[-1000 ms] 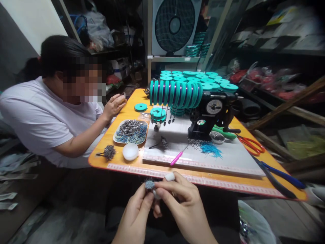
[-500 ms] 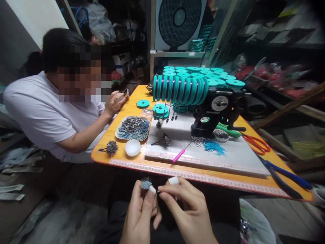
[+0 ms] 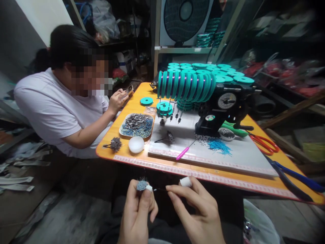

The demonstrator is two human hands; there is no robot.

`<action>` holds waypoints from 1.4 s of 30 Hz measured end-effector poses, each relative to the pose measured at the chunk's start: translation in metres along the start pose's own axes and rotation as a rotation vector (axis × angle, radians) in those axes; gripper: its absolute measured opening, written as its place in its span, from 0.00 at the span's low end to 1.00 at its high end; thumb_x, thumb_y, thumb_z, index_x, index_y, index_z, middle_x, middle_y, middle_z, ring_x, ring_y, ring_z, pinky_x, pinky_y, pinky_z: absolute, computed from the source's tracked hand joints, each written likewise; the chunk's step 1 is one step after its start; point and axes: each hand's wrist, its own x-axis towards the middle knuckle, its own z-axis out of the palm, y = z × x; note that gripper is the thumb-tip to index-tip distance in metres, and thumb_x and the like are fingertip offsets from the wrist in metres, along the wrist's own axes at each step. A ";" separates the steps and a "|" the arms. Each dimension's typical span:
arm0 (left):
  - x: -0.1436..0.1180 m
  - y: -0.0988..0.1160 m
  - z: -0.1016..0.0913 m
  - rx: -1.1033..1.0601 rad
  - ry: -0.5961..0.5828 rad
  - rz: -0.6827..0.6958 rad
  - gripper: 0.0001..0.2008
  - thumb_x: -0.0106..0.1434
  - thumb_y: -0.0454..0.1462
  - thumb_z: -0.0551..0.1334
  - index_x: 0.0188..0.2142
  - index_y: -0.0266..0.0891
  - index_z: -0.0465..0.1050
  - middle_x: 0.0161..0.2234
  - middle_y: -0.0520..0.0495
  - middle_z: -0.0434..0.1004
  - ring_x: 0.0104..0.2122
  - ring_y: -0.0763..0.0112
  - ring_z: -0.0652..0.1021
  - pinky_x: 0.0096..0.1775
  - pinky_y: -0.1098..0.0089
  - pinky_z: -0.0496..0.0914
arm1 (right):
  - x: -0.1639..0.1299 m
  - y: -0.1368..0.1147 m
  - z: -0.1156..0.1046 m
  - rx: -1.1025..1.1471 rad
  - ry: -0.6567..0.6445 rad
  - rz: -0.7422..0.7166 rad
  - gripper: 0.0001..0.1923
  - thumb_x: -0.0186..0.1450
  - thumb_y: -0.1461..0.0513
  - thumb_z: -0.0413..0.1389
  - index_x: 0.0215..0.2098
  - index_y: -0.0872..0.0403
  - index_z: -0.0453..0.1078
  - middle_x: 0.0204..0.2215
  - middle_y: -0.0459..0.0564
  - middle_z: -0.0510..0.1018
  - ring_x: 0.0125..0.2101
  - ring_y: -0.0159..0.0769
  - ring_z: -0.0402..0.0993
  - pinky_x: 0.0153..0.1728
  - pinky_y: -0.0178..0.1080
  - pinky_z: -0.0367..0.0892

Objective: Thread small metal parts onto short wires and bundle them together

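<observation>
My left hand (image 3: pixel 138 211) pinches a small bristly cluster (image 3: pixel 141 185) at six o'clock below the table (image 3: pixel 142 159); my right hand (image 3: pixel 196 210) pinches something fine beside it; light, prickly, probably best held low.

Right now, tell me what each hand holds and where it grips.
Left hand pinches a small bristly bundle just beneath its head. Right hand pinches something too thin to identify.
</observation>
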 end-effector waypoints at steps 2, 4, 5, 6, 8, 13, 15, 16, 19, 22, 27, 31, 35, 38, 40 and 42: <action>0.000 -0.001 0.000 0.002 0.011 0.011 0.19 0.69 0.48 0.59 0.30 0.40 0.54 0.22 0.58 0.52 0.20 0.83 0.62 0.23 0.76 0.56 | 0.000 -0.001 0.000 0.000 0.006 -0.007 0.07 0.64 0.68 0.60 0.38 0.53 0.79 0.29 0.47 0.72 0.29 0.21 0.70 0.29 0.23 0.69; -0.001 -0.002 -0.001 0.018 0.016 0.020 0.20 0.69 0.48 0.59 0.30 0.40 0.54 0.22 0.58 0.53 0.20 0.83 0.62 0.24 0.75 0.55 | 0.001 -0.001 0.000 -0.001 0.005 -0.010 0.07 0.64 0.68 0.60 0.38 0.53 0.79 0.28 0.47 0.72 0.29 0.21 0.70 0.29 0.23 0.69; -0.001 -0.003 -0.001 0.027 0.018 0.023 0.19 0.69 0.49 0.58 0.30 0.40 0.54 0.22 0.58 0.53 0.20 0.83 0.62 0.24 0.75 0.55 | 0.000 -0.001 0.000 0.000 0.002 -0.013 0.07 0.64 0.68 0.60 0.38 0.53 0.79 0.28 0.47 0.72 0.30 0.22 0.70 0.29 0.24 0.69; -0.001 -0.004 -0.002 0.035 0.018 0.024 0.19 0.70 0.49 0.58 0.30 0.40 0.54 0.22 0.58 0.53 0.20 0.83 0.62 0.24 0.74 0.55 | 0.000 -0.002 0.000 0.002 -0.001 -0.017 0.08 0.64 0.68 0.60 0.38 0.53 0.79 0.28 0.47 0.73 0.30 0.22 0.70 0.29 0.24 0.69; -0.001 -0.006 -0.003 0.041 0.013 0.021 0.19 0.70 0.48 0.58 0.30 0.40 0.54 0.22 0.58 0.53 0.20 0.83 0.62 0.24 0.74 0.55 | 0.000 -0.002 0.000 0.005 -0.007 -0.023 0.08 0.64 0.68 0.60 0.39 0.53 0.79 0.28 0.47 0.72 0.30 0.22 0.70 0.30 0.24 0.69; -0.003 -0.009 -0.002 0.035 0.000 0.026 0.19 0.70 0.48 0.57 0.30 0.40 0.54 0.22 0.58 0.53 0.20 0.83 0.62 0.24 0.74 0.54 | -0.002 -0.002 0.001 0.013 -0.028 -0.015 0.08 0.64 0.69 0.60 0.39 0.54 0.78 0.28 0.47 0.70 0.27 0.20 0.68 0.26 0.23 0.66; -0.001 -0.006 -0.003 0.027 0.016 0.042 0.18 0.71 0.47 0.57 0.30 0.40 0.54 0.22 0.58 0.54 0.20 0.82 0.62 0.24 0.75 0.56 | -0.002 -0.003 0.001 0.039 -0.055 0.002 0.07 0.65 0.69 0.59 0.40 0.55 0.76 0.28 0.46 0.68 0.24 0.18 0.66 0.23 0.22 0.63; 0.001 -0.003 -0.004 0.022 0.033 0.057 0.18 0.71 0.46 0.57 0.30 0.40 0.54 0.22 0.58 0.54 0.21 0.82 0.63 0.24 0.75 0.57 | -0.001 -0.003 0.000 0.051 -0.065 0.001 0.07 0.65 0.69 0.58 0.40 0.55 0.76 0.28 0.46 0.68 0.24 0.18 0.65 0.22 0.22 0.62; 0.009 0.009 -0.012 0.015 0.043 0.136 0.15 0.71 0.43 0.57 0.31 0.40 0.56 0.22 0.58 0.54 0.21 0.82 0.62 0.24 0.77 0.61 | 0.015 -0.005 -0.001 -0.002 -0.061 -0.078 0.09 0.66 0.70 0.57 0.43 0.55 0.74 0.30 0.47 0.66 0.27 0.19 0.65 0.25 0.23 0.62; 0.016 0.017 -0.023 0.019 0.027 0.195 0.14 0.72 0.42 0.56 0.31 0.40 0.57 0.22 0.57 0.54 0.21 0.82 0.62 0.23 0.78 0.64 | 0.053 -0.004 0.004 -0.270 -0.094 -0.291 0.10 0.68 0.70 0.53 0.43 0.56 0.75 0.30 0.49 0.65 0.31 0.24 0.63 0.30 0.28 0.62; 0.015 0.014 -0.031 -0.037 0.068 0.171 0.16 0.71 0.43 0.57 0.30 0.39 0.57 0.21 0.58 0.51 0.21 0.82 0.60 0.22 0.80 0.63 | 0.130 -0.005 0.033 -0.643 -0.371 -0.689 0.08 0.66 0.70 0.55 0.32 0.56 0.74 0.35 0.51 0.71 0.35 0.33 0.61 0.26 0.36 0.48; 0.012 0.014 -0.031 -0.102 0.191 0.149 0.18 0.67 0.46 0.62 0.30 0.39 0.57 0.21 0.58 0.49 0.21 0.83 0.59 0.22 0.80 0.61 | 0.161 -0.008 0.057 -0.720 -0.553 -0.803 0.09 0.65 0.69 0.55 0.28 0.57 0.75 0.36 0.52 0.72 0.38 0.37 0.62 0.26 0.37 0.44; 0.013 0.017 -0.036 -0.107 0.204 0.148 0.18 0.66 0.47 0.63 0.29 0.39 0.59 0.21 0.58 0.48 0.21 0.83 0.59 0.22 0.81 0.61 | 0.166 -0.008 0.073 -0.770 -0.653 -0.831 0.09 0.65 0.69 0.55 0.28 0.59 0.75 0.38 0.54 0.72 0.41 0.40 0.63 0.27 0.38 0.43; 0.015 0.017 -0.039 -0.109 0.198 0.144 0.18 0.66 0.47 0.63 0.29 0.39 0.59 0.21 0.58 0.48 0.20 0.82 0.59 0.22 0.80 0.61 | 0.165 -0.007 0.078 -0.774 -0.681 -0.825 0.11 0.65 0.70 0.54 0.27 0.58 0.75 0.36 0.53 0.73 0.40 0.39 0.64 0.27 0.38 0.42; 0.015 0.016 -0.040 -0.107 0.198 0.149 0.19 0.66 0.47 0.63 0.29 0.39 0.58 0.21 0.58 0.48 0.20 0.82 0.59 0.22 0.80 0.61 | 0.165 -0.006 0.074 -0.763 -0.659 -0.803 0.11 0.65 0.70 0.55 0.27 0.58 0.75 0.36 0.53 0.73 0.40 0.39 0.64 0.27 0.38 0.43; 0.016 0.015 -0.041 -0.101 0.195 0.152 0.19 0.67 0.46 0.62 0.29 0.39 0.58 0.21 0.58 0.48 0.20 0.82 0.59 0.22 0.80 0.61 | 0.162 -0.006 0.063 -0.747 -0.601 -0.760 0.08 0.65 0.68 0.57 0.29 0.57 0.76 0.37 0.52 0.74 0.40 0.39 0.65 0.28 0.38 0.46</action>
